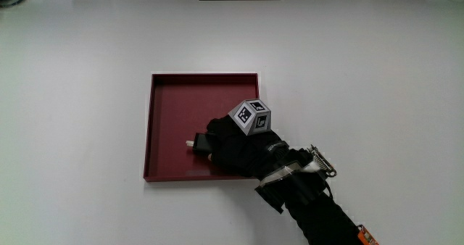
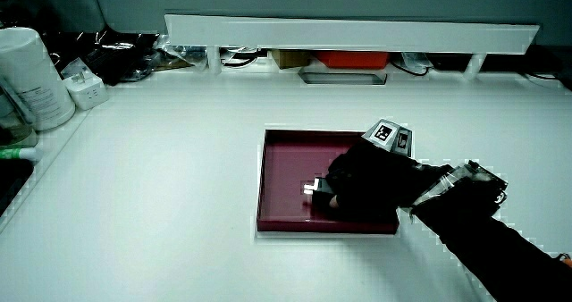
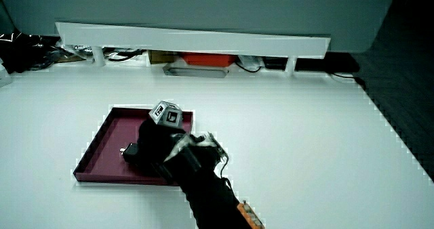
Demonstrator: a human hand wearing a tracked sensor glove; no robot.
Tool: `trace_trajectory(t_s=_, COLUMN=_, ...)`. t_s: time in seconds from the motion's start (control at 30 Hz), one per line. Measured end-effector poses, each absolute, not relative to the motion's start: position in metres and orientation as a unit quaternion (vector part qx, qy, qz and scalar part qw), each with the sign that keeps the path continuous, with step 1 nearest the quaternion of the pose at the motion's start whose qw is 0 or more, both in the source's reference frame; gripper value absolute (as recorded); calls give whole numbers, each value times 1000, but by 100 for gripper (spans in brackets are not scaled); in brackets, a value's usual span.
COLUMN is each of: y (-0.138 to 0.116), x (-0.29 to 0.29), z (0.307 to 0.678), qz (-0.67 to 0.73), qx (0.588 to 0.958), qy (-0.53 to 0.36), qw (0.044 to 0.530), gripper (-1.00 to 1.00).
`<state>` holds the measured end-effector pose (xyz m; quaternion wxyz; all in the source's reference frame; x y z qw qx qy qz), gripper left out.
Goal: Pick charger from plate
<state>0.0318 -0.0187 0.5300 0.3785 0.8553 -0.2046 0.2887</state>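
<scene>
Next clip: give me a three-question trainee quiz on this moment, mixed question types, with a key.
1. True or false: the hand is over the dark red plate.
2. Where is the charger? A) on the bare table beside the plate; B) in the plate, at the fingers; C) up on the low partition.
3. Fill in: the patterned cube sits on the back of the ____.

Key: 1 true. 2 B: the charger's plug end shows past the fingers, in the part of the plate nearer the person; a side view agrees. 3 hand.
</scene>
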Motion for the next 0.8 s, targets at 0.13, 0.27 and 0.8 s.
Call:
trace_trajectory(t_s=0.13, y=-23, x=37, z=522, qz=299, qx=854, qy=-208, qw=371, gripper=100)
trace_trajectory(t_s=0.27, y=-28, x=47, z=510, qz=303, qx=857, qy=-215, qw=357, gripper=100)
trace_trajectory(t_s=0.8, y=-40, x=116, z=457, qz=345, qx=861, qy=-236, qw=289, gripper=100)
